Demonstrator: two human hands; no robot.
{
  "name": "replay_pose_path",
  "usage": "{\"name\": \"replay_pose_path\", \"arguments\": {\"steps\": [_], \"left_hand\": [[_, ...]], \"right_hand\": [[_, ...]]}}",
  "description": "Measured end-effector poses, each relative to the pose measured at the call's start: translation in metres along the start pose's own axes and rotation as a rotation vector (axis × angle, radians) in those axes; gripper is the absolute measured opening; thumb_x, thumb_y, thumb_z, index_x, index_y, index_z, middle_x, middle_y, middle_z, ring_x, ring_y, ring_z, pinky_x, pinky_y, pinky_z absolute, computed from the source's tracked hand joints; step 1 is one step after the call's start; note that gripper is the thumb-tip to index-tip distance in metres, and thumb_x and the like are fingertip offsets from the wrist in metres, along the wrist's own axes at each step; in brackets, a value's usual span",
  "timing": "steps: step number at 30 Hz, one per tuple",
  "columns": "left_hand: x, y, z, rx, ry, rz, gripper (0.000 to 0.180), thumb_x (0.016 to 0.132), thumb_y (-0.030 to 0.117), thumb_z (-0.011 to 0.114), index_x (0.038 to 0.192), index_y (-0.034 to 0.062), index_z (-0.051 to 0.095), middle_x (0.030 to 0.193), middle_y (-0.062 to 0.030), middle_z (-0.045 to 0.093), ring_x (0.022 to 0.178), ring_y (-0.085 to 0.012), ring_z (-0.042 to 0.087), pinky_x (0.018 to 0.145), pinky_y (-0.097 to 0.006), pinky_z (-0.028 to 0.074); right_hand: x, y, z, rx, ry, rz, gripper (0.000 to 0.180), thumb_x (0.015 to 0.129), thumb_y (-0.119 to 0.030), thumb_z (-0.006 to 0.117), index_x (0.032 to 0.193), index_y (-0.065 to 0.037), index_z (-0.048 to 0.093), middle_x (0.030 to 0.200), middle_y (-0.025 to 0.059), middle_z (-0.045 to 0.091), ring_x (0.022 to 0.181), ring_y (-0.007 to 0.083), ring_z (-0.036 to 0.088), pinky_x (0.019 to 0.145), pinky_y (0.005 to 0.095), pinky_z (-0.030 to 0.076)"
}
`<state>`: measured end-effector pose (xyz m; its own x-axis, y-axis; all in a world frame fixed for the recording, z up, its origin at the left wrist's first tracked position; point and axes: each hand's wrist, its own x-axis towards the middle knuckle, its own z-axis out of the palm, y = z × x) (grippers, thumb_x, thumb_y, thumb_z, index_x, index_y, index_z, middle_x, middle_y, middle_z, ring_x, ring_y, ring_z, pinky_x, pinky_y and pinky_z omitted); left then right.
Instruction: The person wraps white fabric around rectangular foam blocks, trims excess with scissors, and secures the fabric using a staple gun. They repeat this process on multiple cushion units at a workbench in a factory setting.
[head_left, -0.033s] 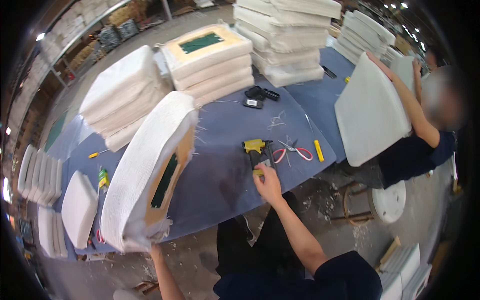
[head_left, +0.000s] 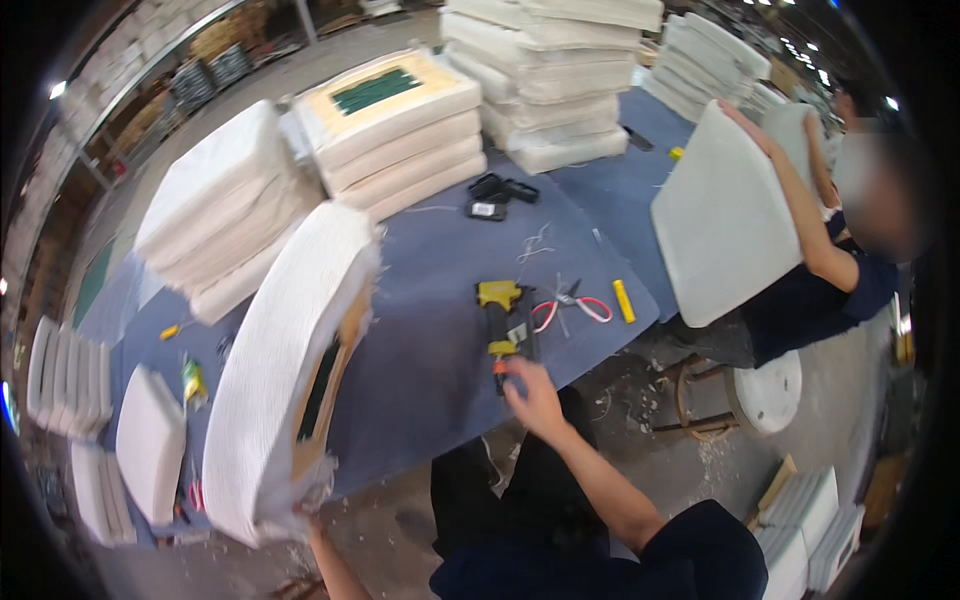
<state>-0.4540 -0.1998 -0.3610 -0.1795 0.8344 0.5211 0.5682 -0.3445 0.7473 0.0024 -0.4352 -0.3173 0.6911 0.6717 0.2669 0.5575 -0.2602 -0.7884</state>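
Note:
An upholstered white seat cushion (head_left: 262, 390) stands on its edge at the table's near left side, its wood-toned underside with a dark green panel facing right. My left hand (head_left: 312, 522) grips its lower end, the fingers mostly hidden behind the fabric. A yellow and black staple gun (head_left: 498, 318) lies on the table, an orange-red fitting at its handle end. Right beside that fitting is my right hand (head_left: 538, 400), fingers slightly apart and not wrapped round the gun. Red-handled scissors (head_left: 572, 308) and a yellow stick-shaped tool (head_left: 624, 300) lie right of the gun.
Stacks of white cushions (head_left: 400, 135) line the far side of the blue-covered table (head_left: 420, 290). Black items (head_left: 490, 200) and loose threads lie mid-table. At right, a co-worker holds a white cushion (head_left: 730, 220). A round stool (head_left: 775, 390) stands on the littered floor.
The view has shifted slightly. My right hand has come off the staple gun's handle end, which now shows fully. The held cushion has turned, showing less of its underside.

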Motion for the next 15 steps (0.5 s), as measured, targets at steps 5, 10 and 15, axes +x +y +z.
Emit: {"name": "replay_pose_path", "arguments": {"steps": [5, 10, 15], "left_hand": [[-0.007, 0.075, 0.013, 0.059, -0.073, 0.241, 0.061, 0.108, 0.035, 0.062, 0.154, -0.0031, 0.052, 0.150, -0.0219, 0.060, 0.138, -0.0383, 0.055, 0.117, -0.053, 0.042], [0.014, 0.143, 0.025, 0.006, -0.252, 0.490, 0.063, 0.101, 0.037, 0.070, 0.151, 0.0012, 0.059, 0.145, -0.0206, 0.065, 0.135, -0.0421, 0.057, 0.114, -0.058, 0.045], [0.099, 0.211, 0.040, -0.105, -0.360, 0.809, 0.066, 0.093, 0.038, 0.078, 0.148, 0.0043, 0.065, 0.140, -0.0199, 0.069, 0.131, -0.0451, 0.059, 0.110, -0.062, 0.047]], "right_hand": [[-0.137, 0.040, -0.034, -0.122, -0.299, 0.247, 0.031, 0.099, -0.019, 0.073, 0.129, -0.009, 0.070, 0.147, 0.0223, 0.063, 0.142, 0.0405, 0.057, 0.118, 0.0468, 0.048], [-0.138, 0.011, -0.079, -0.081, -0.559, 0.485, 0.029, 0.104, -0.024, 0.069, 0.129, -0.010, 0.073, 0.140, 0.0163, 0.069, 0.128, 0.0346, 0.068, 0.107, 0.0438, 0.055], [-0.009, -0.026, -0.102, -0.018, -0.459, 0.403, 0.038, 0.108, -0.034, 0.062, 0.134, -0.007, 0.069, 0.122, 0.0180, 0.077, 0.112, 0.0350, 0.075, 0.098, 0.0447, 0.058]]}}
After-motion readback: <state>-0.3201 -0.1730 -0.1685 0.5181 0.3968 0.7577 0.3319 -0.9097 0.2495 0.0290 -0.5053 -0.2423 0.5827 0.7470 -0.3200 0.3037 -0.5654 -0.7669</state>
